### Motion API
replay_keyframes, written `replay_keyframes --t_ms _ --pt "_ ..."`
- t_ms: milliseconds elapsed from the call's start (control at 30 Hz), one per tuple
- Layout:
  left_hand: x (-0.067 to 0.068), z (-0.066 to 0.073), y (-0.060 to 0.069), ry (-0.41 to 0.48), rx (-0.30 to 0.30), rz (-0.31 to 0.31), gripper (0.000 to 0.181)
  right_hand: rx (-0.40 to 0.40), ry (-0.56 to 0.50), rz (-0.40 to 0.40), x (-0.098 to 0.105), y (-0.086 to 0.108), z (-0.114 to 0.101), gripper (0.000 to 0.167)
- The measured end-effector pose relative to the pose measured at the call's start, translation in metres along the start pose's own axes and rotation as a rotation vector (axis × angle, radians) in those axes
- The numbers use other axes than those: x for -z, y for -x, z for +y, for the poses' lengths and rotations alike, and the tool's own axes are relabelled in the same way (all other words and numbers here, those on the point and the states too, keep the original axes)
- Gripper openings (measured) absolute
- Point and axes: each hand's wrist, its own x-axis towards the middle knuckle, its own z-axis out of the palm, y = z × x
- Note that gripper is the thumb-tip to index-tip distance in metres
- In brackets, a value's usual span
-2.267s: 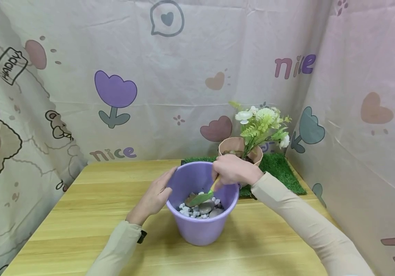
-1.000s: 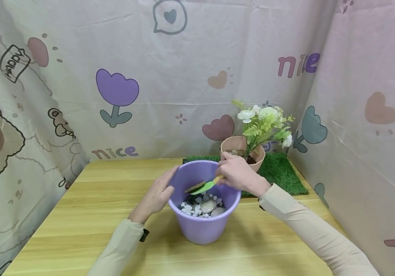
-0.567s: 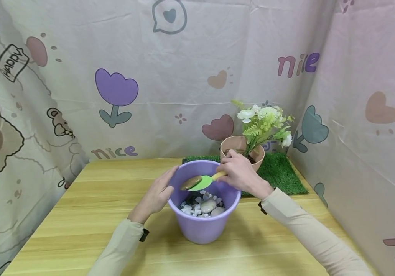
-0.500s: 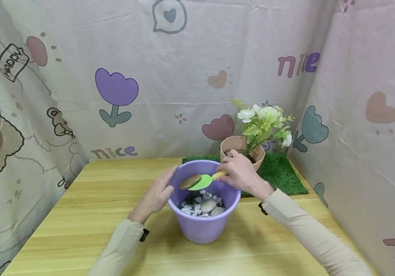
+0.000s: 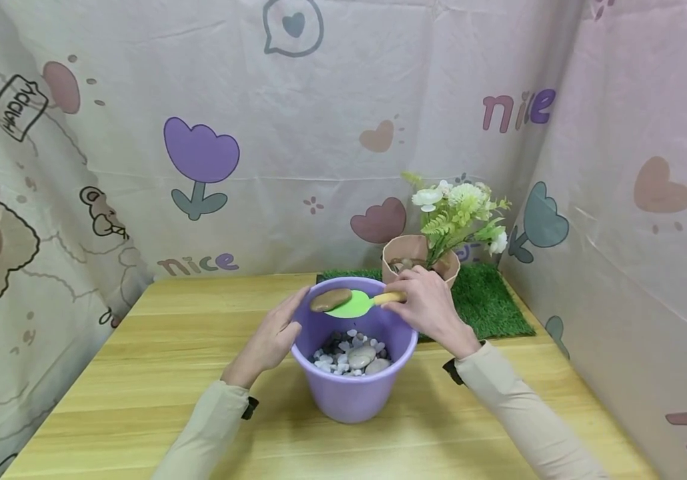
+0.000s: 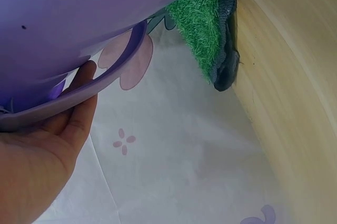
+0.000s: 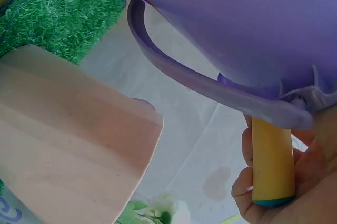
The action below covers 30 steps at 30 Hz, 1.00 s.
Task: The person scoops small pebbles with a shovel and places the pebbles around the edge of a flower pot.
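In the head view a purple bucket stands on the wooden table, with white, grey and dark stones at its bottom. My right hand grips the yellow handle of a small trowel at the bucket's right rim. A flat brown stone lies on the green blade, level with the upper part of the bucket. The right wrist view shows curled fingers around that handle. My left hand rests against the bucket's left rim with fairly straight fingers. In the left wrist view, its fingers touch the wall beside the purple bail.
Behind the bucket, a pink pot holds stones and white artificial flowers. Under it lies an artificial grass mat. Printed curtains close in the wooden table at the back and sides.
From among the stones in the bucket, the trowel has come up with the brown stone on its blade. My right hand has shifted slightly right; the left hand stays at the rim.
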Motion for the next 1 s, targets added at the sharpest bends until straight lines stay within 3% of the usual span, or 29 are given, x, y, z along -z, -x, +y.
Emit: replay_keyframes --t_ms 500,1000 --pt "0.0021 0.0001 0.0018 -0.01 0.004 0.01 0.067 -0.08 0.024 0.002 -0.0031 0.0022 -0.0066 0.026" --pt "0.001 -0.0013 0.0012 -0.007 0.017 0.009 0.067 -0.07 -0.037 0.036 0.0005 0.0045 -0.0046 0.029"
